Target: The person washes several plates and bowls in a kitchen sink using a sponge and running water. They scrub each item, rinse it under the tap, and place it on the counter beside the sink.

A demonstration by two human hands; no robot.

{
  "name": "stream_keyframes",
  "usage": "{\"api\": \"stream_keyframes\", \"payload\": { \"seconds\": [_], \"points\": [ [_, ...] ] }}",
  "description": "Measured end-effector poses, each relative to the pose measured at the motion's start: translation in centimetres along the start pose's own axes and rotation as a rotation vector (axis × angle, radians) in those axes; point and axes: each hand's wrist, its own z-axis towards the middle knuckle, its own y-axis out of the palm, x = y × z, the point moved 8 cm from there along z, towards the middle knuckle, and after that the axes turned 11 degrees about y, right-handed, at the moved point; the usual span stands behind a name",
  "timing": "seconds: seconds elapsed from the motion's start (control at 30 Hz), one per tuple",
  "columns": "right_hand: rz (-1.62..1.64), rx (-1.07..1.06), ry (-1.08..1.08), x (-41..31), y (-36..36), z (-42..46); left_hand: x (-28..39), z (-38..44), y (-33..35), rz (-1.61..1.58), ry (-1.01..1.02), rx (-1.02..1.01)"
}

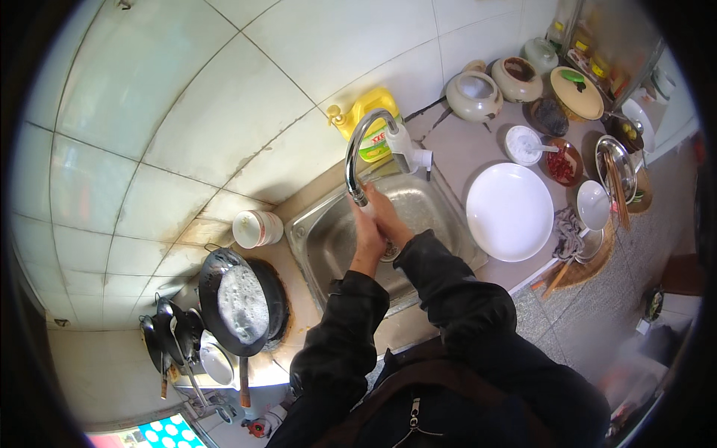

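Note:
My left hand (368, 241) and my right hand (387, 215) are close together, palms facing, under the curved chrome spout of a faucet (354, 162). Both are above a stainless steel sink (330, 241). Water seems to run from the spout onto them. No object shows between them, though their inner sides and some fingers are hidden. Behind the faucet stands a yellow pump bottle (372, 106). A white plate (510, 212) lies on the counter to the right of the sink.
Left of the sink are stacked bowls (257, 228) and a wok (242, 302) holding foamy liquid. On the right stand ceramic jars (475, 101), a bowl of white powder (523, 145), a bowl of red chillies (562, 165), a crumpled cloth (568, 232) and chopsticks (616, 190).

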Motion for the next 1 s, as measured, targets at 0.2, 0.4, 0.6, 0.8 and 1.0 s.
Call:
{"api": "stream_keyframes", "payload": {
  "seconds": [0.2,0.4,0.6,0.8,1.0],
  "points": [
    [0.107,-0.004,-0.092,-1.1,2.3,-2.9,-2.2,7.7,-8.2,0.028,0.117,-0.018],
    [-0.052,0.103,-0.111,-1.3,1.2,-5.2,-4.6,4.3,-5.9,0.001,-0.03,-0.071],
    [-0.089,0.211,-0.119,-0.6,-2.1,-1.3,-5.2,-1.3,-4.4,0.084,-0.089,-0.228],
    [0.18,0.309,0.111,4.8,-1.7,-1.8,-3.1,-3.4,-5.9,0.388,0.003,-0.356],
    [0.463,0.075,0.319,4.3,-0.7,-5.4,-1.0,-1.2,-6.2,0.794,0.336,-0.372]
  ]
}}
